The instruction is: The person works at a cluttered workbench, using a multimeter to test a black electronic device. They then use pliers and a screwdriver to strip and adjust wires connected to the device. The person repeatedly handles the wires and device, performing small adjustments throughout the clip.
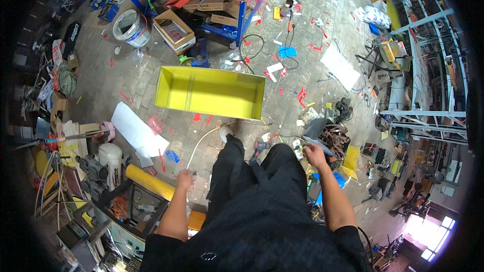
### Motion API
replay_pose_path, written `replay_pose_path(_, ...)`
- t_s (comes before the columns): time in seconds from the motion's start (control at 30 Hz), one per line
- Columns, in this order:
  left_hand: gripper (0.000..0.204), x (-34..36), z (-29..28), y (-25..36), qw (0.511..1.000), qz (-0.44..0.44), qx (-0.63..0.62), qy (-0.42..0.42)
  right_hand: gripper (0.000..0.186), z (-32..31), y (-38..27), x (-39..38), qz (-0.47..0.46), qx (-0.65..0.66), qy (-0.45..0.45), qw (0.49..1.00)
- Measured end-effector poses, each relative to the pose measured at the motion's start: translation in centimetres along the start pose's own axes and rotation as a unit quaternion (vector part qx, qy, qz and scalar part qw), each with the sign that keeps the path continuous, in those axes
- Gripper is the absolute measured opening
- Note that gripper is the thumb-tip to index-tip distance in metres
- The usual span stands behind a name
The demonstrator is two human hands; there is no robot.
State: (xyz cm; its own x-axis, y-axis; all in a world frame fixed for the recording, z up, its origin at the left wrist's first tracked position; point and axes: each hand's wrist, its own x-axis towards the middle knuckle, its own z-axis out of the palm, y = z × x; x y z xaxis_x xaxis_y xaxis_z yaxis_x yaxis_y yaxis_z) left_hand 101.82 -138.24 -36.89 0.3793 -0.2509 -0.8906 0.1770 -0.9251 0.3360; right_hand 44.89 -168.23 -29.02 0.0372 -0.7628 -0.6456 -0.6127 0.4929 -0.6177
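My left hand (185,179) is low over the floor beside my left leg, its fingers curled. A pale cable (197,144) runs to it; whether the cable passes through the fingers or behind them I cannot tell. Beside my right knee, my right hand (314,155) is closed, its fingertips next to a small white and green object (298,148). What lies inside the fingers is hidden. In front of my legs stands an open yellow box (222,90) with a divider near its left end. A power drill (260,147) rests on the floor between my knees.
A blue-legged table (241,22) stands at the far side, near a white bucket (132,27) and a cardboard box (174,30). White sheets (135,128) and red scraps (302,95) litter the floor. Metal racks (423,113) line the right; a yellow cylinder (149,182) lies left.
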Motion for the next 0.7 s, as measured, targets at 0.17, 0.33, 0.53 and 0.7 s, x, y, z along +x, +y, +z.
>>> replay_pose_path(0.17, 0.043, -2.5, 3.6, 16.6, 0.987, 0.112, -0.115, -0.007, 0.028, -1.7, -5.9, 9.8, -0.010, 0.013, -0.001, 1.000)
replay_pose_path(0.33, 0.039, -2.1, 7.5, 14.2, 0.980, 0.027, -0.197, 0.005, 0.037, -3.4, -8.8, 24.8, -0.009, -0.213, -0.071, 0.974)
replay_pose_path(0.53, 0.029, -7.6, 14.9, -8.7, 0.900, -0.273, -0.294, 0.170, 0.038, 4.6, -10.5, 47.3, -0.100, -0.348, -0.158, 0.918)
replay_pose_path(0.7, 0.031, -12.0, 25.8, -10.7, 0.932, -0.349, -0.094, 0.011, 0.027, 15.6, -9.5, 60.7, -0.229, -0.345, -0.235, 0.880)
